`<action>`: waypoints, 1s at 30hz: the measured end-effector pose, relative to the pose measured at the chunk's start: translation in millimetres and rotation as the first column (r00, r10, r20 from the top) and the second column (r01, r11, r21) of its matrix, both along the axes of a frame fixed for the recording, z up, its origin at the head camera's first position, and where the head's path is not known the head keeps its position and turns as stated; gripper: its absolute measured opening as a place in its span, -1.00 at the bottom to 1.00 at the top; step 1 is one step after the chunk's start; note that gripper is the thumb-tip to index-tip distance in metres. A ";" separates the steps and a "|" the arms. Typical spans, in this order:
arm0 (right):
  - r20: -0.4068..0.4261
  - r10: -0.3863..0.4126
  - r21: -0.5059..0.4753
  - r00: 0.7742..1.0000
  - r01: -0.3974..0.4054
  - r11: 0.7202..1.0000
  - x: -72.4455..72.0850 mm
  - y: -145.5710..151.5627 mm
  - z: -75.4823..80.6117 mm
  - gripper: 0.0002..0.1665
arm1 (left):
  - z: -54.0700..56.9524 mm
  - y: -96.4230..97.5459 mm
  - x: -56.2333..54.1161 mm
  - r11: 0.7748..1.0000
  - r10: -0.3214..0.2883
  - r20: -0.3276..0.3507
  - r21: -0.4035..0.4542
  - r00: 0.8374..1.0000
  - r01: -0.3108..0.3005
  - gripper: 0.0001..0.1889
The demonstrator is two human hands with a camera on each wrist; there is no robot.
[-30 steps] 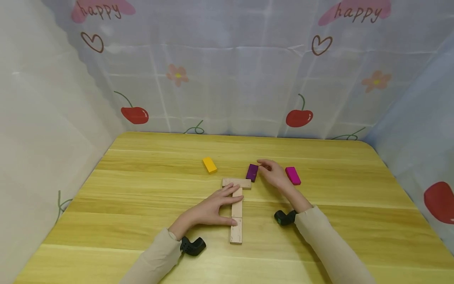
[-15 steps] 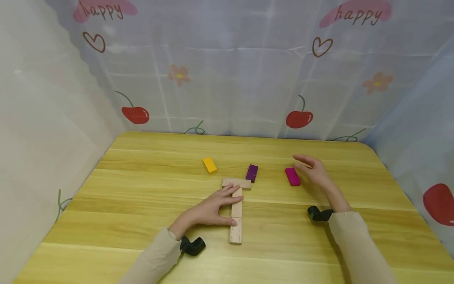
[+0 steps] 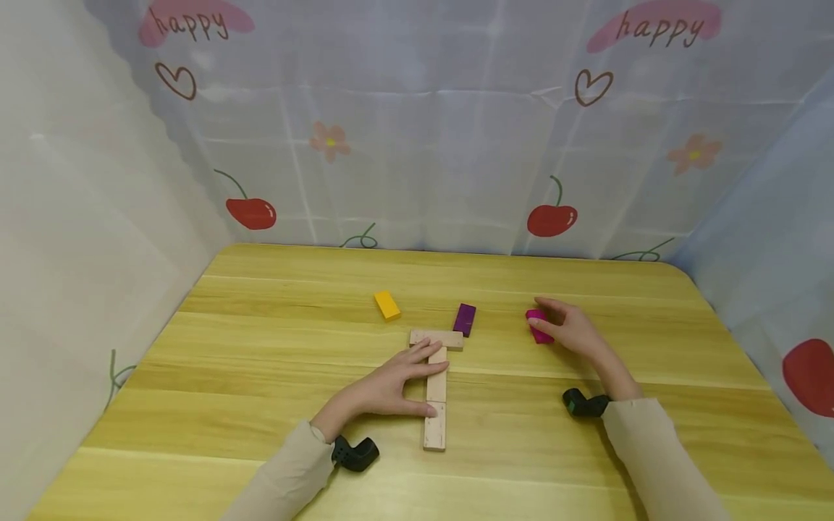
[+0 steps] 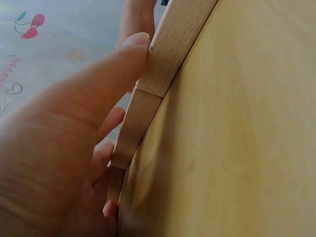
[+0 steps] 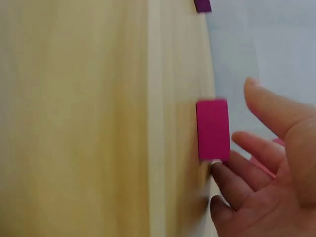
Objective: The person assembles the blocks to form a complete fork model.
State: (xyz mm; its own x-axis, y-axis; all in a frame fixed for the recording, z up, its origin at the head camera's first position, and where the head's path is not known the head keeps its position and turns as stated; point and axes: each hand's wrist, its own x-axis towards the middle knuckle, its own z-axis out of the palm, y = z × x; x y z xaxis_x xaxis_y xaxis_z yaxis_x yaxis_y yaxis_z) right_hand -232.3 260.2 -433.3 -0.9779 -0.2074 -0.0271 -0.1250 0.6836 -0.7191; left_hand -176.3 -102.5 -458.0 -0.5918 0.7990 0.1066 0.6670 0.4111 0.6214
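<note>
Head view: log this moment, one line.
left hand: touches plain blocks | right hand: near magenta block | yellow block, purple block: on table

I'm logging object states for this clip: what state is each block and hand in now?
plain blocks: laid flat in a T
magenta block: lying flat
purple block: lying flat
yellow block: lying flat
left hand: spread, touching plain blocks
right hand: open at magenta block, contact unclear

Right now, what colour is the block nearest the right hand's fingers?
That block is a plain magenta pink, seen best in the right wrist view.
</note>
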 end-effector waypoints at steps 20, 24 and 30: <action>0.000 0.190 0.010 0.982 -0.190 0.982 7.9 6.2 1.6 -0.11 | 2.9 1.0 1.2 1.000 0.000 0.012 -0.002 1.000 0.000 -0.23; 0.023 0.221 -0.017 0.975 -0.221 0.975 7.1 9.2 2.4 -0.11 | 3.0 0.8 1.5 1.000 -0.003 0.012 -0.005 1.000 0.003 -0.23; 0.006 0.194 0.006 0.981 -0.194 0.981 6.0 8.0 0.8 -0.15 | 3.4 0.5 1.9 1.000 -0.002 0.017 -0.006 1.000 0.002 -0.23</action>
State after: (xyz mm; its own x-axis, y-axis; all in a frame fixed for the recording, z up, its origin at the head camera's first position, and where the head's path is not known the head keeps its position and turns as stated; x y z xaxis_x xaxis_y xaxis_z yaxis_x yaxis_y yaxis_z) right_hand -226.3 268.1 -432.5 -0.9187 -0.3934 -0.0339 -0.2524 0.6512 -0.7157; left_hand -174.3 -102.0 -454.6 -0.5917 0.8009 0.0919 0.6572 0.4132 0.6304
